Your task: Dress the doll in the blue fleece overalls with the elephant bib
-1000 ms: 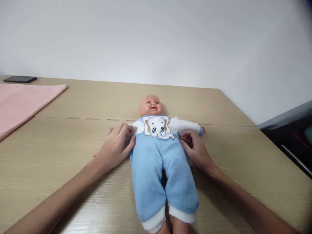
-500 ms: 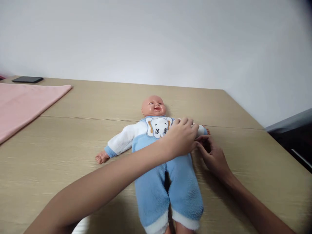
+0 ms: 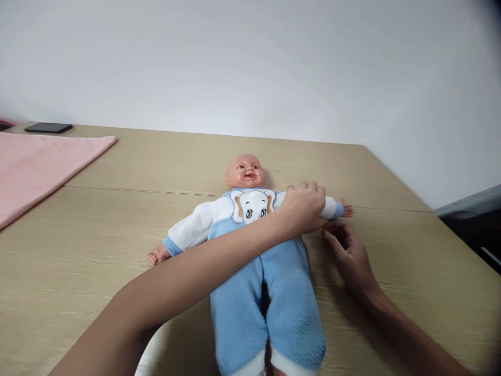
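Note:
A baby doll [image 3: 250,245] in a blue fleece romper with white sleeves and an elephant bib lies face up on the wooden table [image 3: 117,219]. My left hand [image 3: 303,209] reaches across the doll's chest and is closed round its arm at the right side. My right hand [image 3: 348,256] lies on the table just below that arm, fingers curled toward the sleeve; I cannot make out anything in them. The doll's other arm stretches out to the left, untouched.
A pink cloth [image 3: 35,167] is spread at the table's left side. A dark phone [image 3: 47,127] lies at the far left corner by the white wall. The table's right edge runs past a dark piece of furniture [image 3: 473,224].
My left hand left the doll's left side, crossed over its chest and took hold of the arm on the right. That arm is now pulled out further. My right hand shifted slightly right.

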